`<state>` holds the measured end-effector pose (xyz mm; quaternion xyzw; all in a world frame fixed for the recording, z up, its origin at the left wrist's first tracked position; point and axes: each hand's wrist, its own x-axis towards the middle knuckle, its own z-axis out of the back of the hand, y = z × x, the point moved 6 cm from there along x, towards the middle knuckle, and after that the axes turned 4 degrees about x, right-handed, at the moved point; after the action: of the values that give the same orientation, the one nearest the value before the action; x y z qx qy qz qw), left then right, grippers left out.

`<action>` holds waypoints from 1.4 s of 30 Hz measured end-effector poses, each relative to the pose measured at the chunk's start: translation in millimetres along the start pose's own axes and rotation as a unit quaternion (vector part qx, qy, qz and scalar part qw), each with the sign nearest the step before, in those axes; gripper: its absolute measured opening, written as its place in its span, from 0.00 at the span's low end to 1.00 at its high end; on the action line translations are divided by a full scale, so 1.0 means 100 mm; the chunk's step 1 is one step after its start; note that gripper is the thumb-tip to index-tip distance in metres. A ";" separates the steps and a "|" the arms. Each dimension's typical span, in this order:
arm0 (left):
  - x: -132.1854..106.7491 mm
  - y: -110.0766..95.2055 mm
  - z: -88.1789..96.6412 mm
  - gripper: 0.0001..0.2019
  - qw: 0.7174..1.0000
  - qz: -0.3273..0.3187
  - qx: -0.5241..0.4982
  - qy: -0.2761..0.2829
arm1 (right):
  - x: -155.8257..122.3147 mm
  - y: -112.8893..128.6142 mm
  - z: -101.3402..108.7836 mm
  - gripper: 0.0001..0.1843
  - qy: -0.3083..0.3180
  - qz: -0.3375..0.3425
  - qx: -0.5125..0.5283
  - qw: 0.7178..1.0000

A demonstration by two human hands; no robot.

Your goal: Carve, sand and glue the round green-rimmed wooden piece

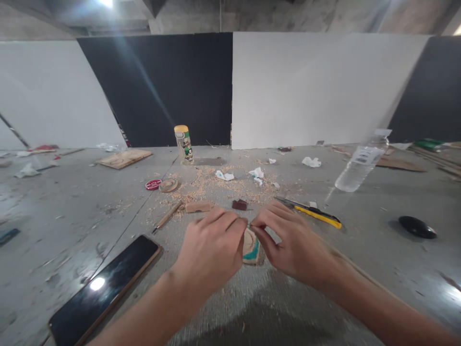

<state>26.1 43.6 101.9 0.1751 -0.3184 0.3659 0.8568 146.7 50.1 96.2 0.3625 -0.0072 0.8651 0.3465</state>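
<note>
A small pale wooden piece with a teal painted band (251,253) lies on the grey floor, partly covered by my hands. My left hand (215,240) is closed over its left side, fingers curled and fingertips at the top edge. From the other side my right hand (288,235) pinches thumb and forefinger together, its tips almost meeting the left ones. Something small and dark shows at the fingertips, too tiny to name. Just beyond the hands are a dark brown block (239,205) and a light wooden block (199,206).
A phone (104,293) and a wooden-handled carving tool (167,217) lie left. Right are a yellow utility knife (317,216), a clear water bottle (363,161) and a black mouse-like object (417,227). Wood shavings, crumpled tissues (256,174) and a yellow-lidded bottle (184,144) lie beyond.
</note>
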 end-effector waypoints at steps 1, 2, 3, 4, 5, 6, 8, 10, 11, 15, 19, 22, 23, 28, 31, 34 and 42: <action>0.00 -0.01 0.00 0.10 1.000 -0.003 0.003 0.004 | 0.00 0.00 0.00 0.11 0.003 -0.003 -0.002 1.000; 0.00 -0.01 0.00 0.11 1.000 -0.003 0.002 0.009 | 0.00 0.00 -0.01 0.11 0.007 -0.002 -0.006 1.000; 0.00 -0.01 -0.01 0.11 1.000 -0.001 -0.002 0.017 | 0.00 0.01 -0.02 0.11 0.011 0.002 -0.011 1.000; 0.01 0.00 -0.01 0.11 1.000 0.002 -0.006 0.026 | 0.00 0.02 -0.03 0.12 0.015 0.009 -0.017 1.000; 0.01 0.00 -0.02 0.12 0.999 0.005 -0.010 0.034 | 0.00 0.02 -0.03 0.13 0.016 0.016 -0.022 1.000; 0.02 0.01 -0.03 0.13 0.999 0.007 -0.012 0.041 | 0.00 0.03 -0.04 0.13 0.014 0.021 -0.025 0.999; 0.02 0.04 -0.04 0.14 0.999 0.010 -0.015 0.047 | -0.01 0.02 -0.05 0.13 0.009 0.020 -0.021 1.000; 0.03 0.07 -0.04 0.13 0.999 0.010 -0.031 0.031 | -0.01 -0.02 -0.04 0.11 0.002 0.004 -0.005 1.000; 0.03 0.10 -0.04 0.10 0.999 0.012 -0.041 0.012 | -0.01 -0.03 -0.04 0.10 -0.001 -0.006 0.006 1.000; 0.00 0.11 0.01 0.06 0.997 -0.007 -0.040 -0.072 | -0.01 -0.08 -0.01 0.09 -0.006 -0.052 0.060 0.997; -0.02 0.03 0.03 0.08 0.994 -0.057 -0.013 -0.091 | 0.00 -0.11 0.00 0.08 -0.002 -0.117 0.106 0.987; -0.03 0.01 0.03 0.08 0.994 -0.068 -0.023 -0.087 | 0.00 -0.09 0.00 0.09 0.002 -0.140 0.117 0.983; -0.03 0.01 0.02 0.08 0.994 -0.065 -0.029 -0.078 | 0.00 -0.08 0.01 0.09 0.002 -0.137 0.114 0.984; -0.01 0.05 -0.05 0.12 0.998 -0.030 -0.061 -0.009 | -0.01 -0.03 0.00 0.11 -0.004 -0.089 0.063 0.994; 0.04 0.10 -0.05 0.11 0.991 0.017 -0.131 0.023 | -0.02 0.00 -0.03 0.11 -0.006 -0.043 0.017 0.999; 0.08 0.19 -0.09 0.09 0.965 0.112 -0.212 0.104 | -0.03 0.03 -0.03 0.13 -0.005 0.009 -0.020 1.000; 0.02 0.33 -0.24 0.08 0.877 0.218 -0.340 0.260 | -0.03 0.06 -0.04 0.16 0.015 0.106 -0.024 0.994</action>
<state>12.9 79.6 87.7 -0.3023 -0.2187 0.4452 0.8140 141.8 44.7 93.1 0.3383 -0.0611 0.9020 0.2611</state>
